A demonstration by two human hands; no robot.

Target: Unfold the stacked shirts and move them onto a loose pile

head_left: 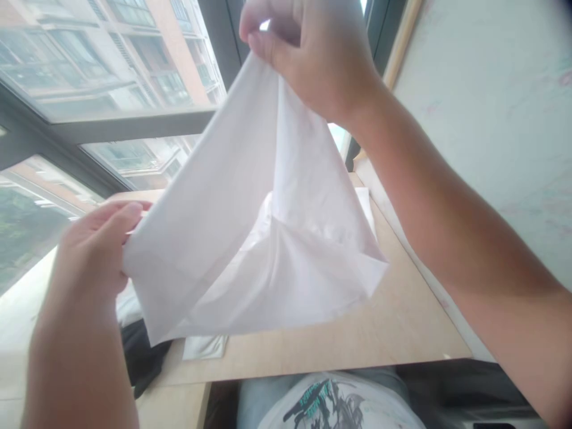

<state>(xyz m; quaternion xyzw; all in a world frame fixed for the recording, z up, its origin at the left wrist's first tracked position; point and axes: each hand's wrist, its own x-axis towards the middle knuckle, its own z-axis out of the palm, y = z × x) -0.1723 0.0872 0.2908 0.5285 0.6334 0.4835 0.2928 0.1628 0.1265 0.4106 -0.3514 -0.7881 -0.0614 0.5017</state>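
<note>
A thin white cloth (232, 179) hangs in the air in front of me, above the wooden table. High up near the window frame, my right hand (308, 53) pinches its upper corner between thumb and fingers. Lower down, my left hand (93, 250) grips the cloth's left edge, thumb on top. From the upper corner the fabric falls in folds, and its lower hem spreads wide with a point out to the right. I cannot tell whether it is a garment or a plain piece of fabric.
The pale wooden table (402, 322) reaches to the window. Dark fabric (143, 351) and a small folded white cloth (205, 347) lie at its left front. More white fabric (367, 205) shows behind the hanging cloth. A patterned wall (500, 131) bounds the right side.
</note>
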